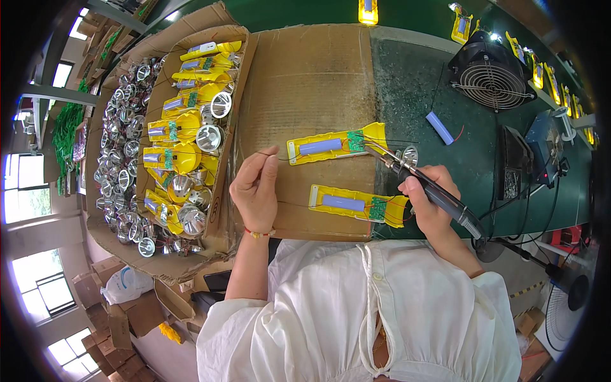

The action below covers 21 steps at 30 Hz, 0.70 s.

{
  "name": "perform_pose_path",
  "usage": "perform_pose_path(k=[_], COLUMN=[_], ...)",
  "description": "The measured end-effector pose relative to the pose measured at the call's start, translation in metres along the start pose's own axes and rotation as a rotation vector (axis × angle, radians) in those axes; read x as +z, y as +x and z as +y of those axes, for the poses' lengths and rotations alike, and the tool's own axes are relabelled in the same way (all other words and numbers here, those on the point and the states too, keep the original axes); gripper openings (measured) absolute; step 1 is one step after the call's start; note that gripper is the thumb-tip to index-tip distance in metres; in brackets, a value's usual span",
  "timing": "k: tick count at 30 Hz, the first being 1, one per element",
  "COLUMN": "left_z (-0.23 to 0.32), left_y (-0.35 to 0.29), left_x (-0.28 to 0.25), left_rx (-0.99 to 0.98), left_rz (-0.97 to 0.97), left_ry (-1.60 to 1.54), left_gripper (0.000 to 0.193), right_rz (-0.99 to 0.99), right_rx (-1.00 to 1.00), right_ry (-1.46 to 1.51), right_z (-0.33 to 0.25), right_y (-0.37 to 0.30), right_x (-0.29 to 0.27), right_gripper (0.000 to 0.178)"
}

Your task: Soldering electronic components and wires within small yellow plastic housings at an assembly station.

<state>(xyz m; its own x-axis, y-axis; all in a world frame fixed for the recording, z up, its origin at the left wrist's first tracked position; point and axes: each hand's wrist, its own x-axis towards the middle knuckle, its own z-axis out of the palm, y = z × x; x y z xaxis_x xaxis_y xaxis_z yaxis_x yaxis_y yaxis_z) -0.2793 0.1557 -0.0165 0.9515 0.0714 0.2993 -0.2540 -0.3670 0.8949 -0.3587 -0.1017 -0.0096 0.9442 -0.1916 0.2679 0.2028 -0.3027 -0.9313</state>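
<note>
My right hand (433, 197) is wrapped round a soldering iron (449, 202), its tip at the green circuit board (355, 141) of the upper yellow flashlight housing (378, 132). That housing holds a purple battery cell (321, 146), and a silver reflector cup (409, 155) lies just beyond its right end, partly behind the iron. Left of the housing, my left hand (254, 188) pinches what looks like a thin dark wire. Nearer me lies a second yellow housing (317, 193) with its own purple cell (344, 204) and green board (378, 209). Both housings rest on a flat cardboard sheet (299, 83).
At left, a cardboard box (245, 83) holds wired yellow housings (184, 121) beside many loose reflector cups (118, 159). A loose purple cell (439, 127), a black fan (493, 79) and a blue soldering station (541, 143) occupy the right. Lit yellow housings (368, 11) line the far side.
</note>
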Motion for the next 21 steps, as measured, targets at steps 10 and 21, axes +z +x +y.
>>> perform_pose_path(k=[10,21], left_z=[0.029,0.026], left_y=[0.023,0.017], left_x=[0.037,0.065], left_rx=[0.499,0.509], left_rz=[-0.322,-0.367], left_ry=[0.276,0.342], left_gripper=[0.017,0.012], right_rz=[0.075,0.026], right_rx=[0.028,0.04], right_ry=[0.076,0.032], right_z=[-0.003,0.0], right_y=[-0.003,0.002], right_x=[-0.001,0.0], right_gripper=[0.012,0.014])
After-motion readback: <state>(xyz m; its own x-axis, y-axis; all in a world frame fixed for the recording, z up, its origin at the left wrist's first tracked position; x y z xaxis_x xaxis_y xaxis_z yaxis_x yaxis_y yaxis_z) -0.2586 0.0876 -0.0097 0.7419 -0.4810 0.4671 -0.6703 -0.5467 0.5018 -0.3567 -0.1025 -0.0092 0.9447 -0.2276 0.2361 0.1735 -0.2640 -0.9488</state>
